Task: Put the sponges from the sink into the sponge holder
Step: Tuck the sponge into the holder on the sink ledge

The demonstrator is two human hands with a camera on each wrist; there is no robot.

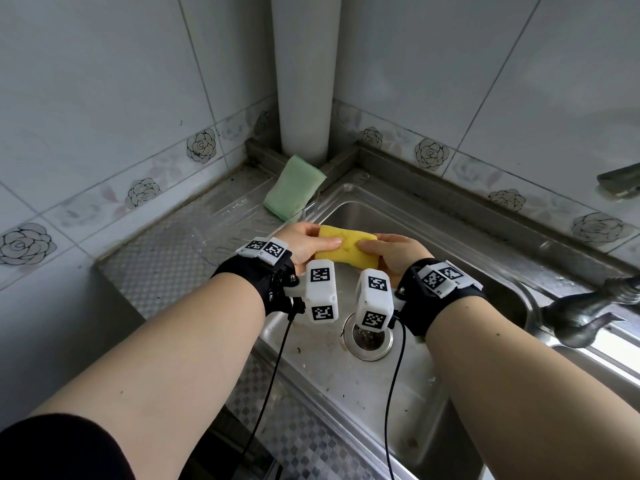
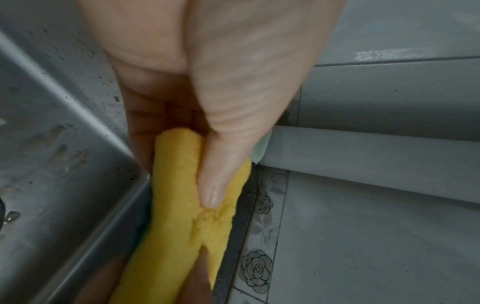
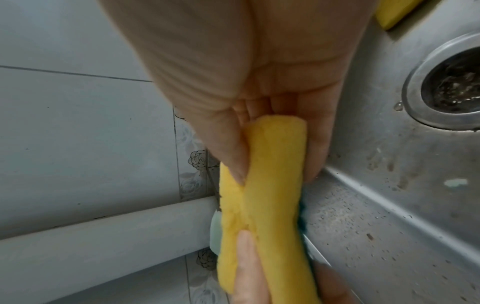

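Between both hands, left hand (image 1: 304,242) and right hand (image 1: 398,252) are pinching the yellow sponge (image 1: 346,249); beyond it, the green sponge (image 1: 294,187) is already standing up, and another yellow piece (image 3: 394,14) is still lying in the sink (image 1: 433,237).

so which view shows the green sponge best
The head view: the green sponge shows whole, leaning in the corner by the white pipe at the sink's rim. Each wrist view shows only a pale green sliver of it behind the yellow sponge.
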